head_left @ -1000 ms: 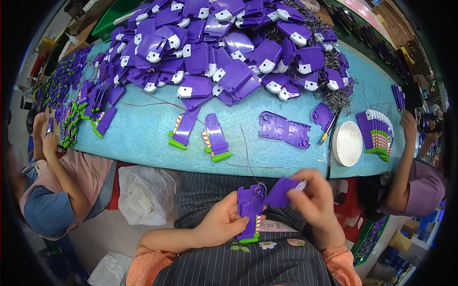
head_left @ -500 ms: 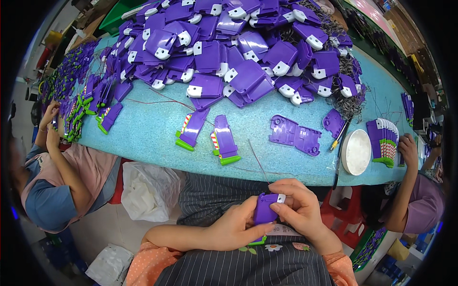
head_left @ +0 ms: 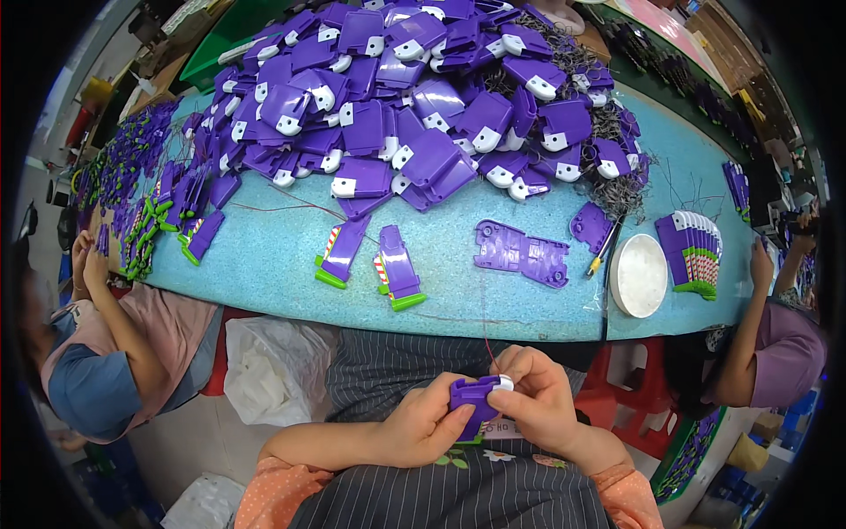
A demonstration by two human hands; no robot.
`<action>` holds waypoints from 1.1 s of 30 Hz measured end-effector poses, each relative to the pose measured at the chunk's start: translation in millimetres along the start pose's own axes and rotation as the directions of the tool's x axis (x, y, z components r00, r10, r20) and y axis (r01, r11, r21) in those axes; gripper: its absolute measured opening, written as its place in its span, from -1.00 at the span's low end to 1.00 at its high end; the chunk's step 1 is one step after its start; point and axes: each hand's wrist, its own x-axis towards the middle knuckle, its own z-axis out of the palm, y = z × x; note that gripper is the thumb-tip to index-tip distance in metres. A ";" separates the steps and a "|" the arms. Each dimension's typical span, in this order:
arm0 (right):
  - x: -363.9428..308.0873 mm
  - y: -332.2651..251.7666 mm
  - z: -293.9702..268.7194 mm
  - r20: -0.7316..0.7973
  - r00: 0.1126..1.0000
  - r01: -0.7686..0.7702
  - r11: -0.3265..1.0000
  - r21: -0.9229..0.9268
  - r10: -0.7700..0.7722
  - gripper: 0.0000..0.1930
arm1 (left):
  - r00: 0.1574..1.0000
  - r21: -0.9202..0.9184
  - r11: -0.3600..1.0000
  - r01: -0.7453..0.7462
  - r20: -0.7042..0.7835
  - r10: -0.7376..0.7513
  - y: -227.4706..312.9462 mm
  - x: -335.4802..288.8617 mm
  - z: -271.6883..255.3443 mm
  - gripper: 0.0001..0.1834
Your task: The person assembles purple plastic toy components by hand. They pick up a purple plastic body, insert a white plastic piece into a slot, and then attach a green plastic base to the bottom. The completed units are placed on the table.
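Note:
Over my lap, my left hand (head_left: 421,425) is closed around a purple plastic toy wing part (head_left: 471,394) with a white corner. My right hand (head_left: 536,392) pinches that white corner, thumb at the front. A thin red wire (head_left: 486,331) rises from beside the right fingertips toward the table; whether they grip it is hidden. Green edging shows under the part. On the table ahead lie two purple wings with green tips and striped edges, the left wing (head_left: 344,250) and the right wing (head_left: 398,263). To their right are a purple casing piece (head_left: 522,253) and a smaller purple piece (head_left: 590,225).
A big heap of purple and white parts (head_left: 361,128) covers the far table, with tangled dark wires (head_left: 617,189) along its right side. A white bowl (head_left: 639,276), a thin tool (head_left: 604,250) and a fanned row of wings (head_left: 690,251) stand right. Co-workers sit on both sides.
The held part has tilted in my hands, showing its top edge, and my right fingers have curled closer round its white corner. The whole view has shifted slightly, moving the table's things left.

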 end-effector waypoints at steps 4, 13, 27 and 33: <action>1.8 -13.2 -4.6 0.107 0.978 0.209 0.845 -0.492 -0.180 -0.82 | 0.987 -0.083 0.990 0.111 0.127 -0.100 -2.6 5.6 -9.6 -0.75; 4.6 -43.8 -1.5 -0.003 0.996 0.044 0.510 -0.859 -0.092 -0.73 | 0.982 -0.027 0.998 -0.048 -0.184 0.043 0.7 31.3 -27.5 -0.81; 9.7 -12.3 -6.6 0.054 0.998 0.058 0.782 -0.621 -0.031 -0.83 | 0.948 -0.203 0.979 0.014 -0.308 -0.078 -2.5 20.3 -9.2 -0.88; 9.0 -12.2 -9.2 0.119 0.970 0.225 0.601 -0.767 -0.211 -0.83 | 0.975 0.162 0.985 -0.064 -0.200 0.097 -1.0 27.2 -4.2 -0.76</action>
